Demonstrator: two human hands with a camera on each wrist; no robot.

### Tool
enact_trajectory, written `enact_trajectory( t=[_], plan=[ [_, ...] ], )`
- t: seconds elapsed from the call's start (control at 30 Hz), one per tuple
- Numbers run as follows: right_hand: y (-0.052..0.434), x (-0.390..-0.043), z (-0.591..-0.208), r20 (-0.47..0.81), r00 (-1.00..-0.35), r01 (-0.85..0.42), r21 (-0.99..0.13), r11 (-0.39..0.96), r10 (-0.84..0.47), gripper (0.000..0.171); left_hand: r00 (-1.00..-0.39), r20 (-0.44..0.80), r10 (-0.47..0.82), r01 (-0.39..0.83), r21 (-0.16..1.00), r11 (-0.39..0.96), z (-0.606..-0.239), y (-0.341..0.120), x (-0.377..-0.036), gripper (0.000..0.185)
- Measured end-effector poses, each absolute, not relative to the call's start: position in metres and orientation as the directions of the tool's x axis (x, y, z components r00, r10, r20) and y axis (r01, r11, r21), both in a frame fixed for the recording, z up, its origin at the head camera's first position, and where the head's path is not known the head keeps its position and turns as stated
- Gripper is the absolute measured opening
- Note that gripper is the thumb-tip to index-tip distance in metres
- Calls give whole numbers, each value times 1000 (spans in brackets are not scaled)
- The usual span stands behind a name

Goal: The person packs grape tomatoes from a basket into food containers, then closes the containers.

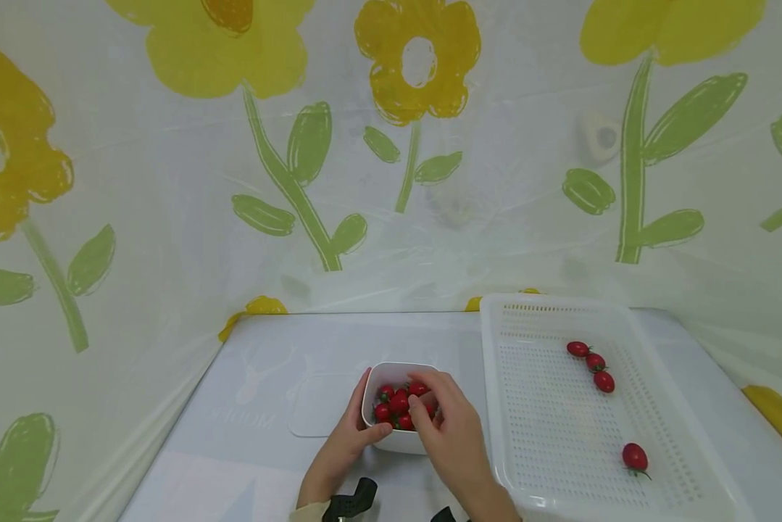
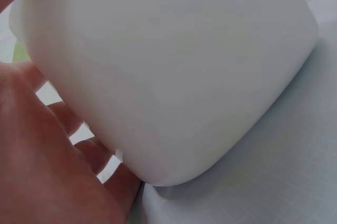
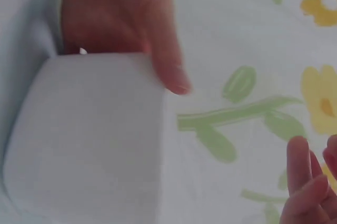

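My left hand (image 1: 346, 437) grips a white square-cornered container (image 1: 400, 441) by its left side, its thumb at the front rim and its fingers along the outer wall. In the left wrist view those fingers (image 2: 95, 153) press against the container's wall. Several red cherry tomatoes (image 1: 399, 402) with green stems lie inside. My right hand (image 1: 454, 428) reaches over the container's right side, thumb and fingers bent loosely above the tomatoes. The right wrist view shows no tomato between its fingers (image 3: 298, 163). Part of the container is hidden behind this hand.
A white perforated plastic basket (image 1: 547, 435) stands to the right, with several cherry tomatoes (image 1: 603, 381) in it. A translucent, round-cornered flat lid (image 1: 322, 413) lies left of the container. Behind the table (image 1: 234, 449) hangs a flower-printed curtain (image 1: 430, 254).
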State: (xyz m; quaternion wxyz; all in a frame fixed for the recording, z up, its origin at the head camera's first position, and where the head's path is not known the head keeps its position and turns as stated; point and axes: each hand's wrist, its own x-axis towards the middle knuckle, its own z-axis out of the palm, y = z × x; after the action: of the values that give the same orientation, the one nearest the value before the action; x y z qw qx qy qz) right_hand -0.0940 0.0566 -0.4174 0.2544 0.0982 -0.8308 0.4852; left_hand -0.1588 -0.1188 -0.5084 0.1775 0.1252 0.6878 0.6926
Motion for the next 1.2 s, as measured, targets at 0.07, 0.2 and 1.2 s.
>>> enact_trajectory(
  t=[0.07, 0.2, 1.2],
  plan=[
    [61, -90, -410, 543, -838, -449, -741, 499, 54, 32, -905, -64, 421, -70, 998, 2, -509, -119, -159, 79],
    [71, -84, -396, 559, -829, -485, -729, 482, 11, 31, -904, -54, 424, -63, 998, -7, -509, -119, -159, 80],
    [176, -63, -356, 259, -950, -309, -862, 401, -175, 31, -902, -6, 431, -19, 999, -27, -509, -120, -159, 79]
  ],
)
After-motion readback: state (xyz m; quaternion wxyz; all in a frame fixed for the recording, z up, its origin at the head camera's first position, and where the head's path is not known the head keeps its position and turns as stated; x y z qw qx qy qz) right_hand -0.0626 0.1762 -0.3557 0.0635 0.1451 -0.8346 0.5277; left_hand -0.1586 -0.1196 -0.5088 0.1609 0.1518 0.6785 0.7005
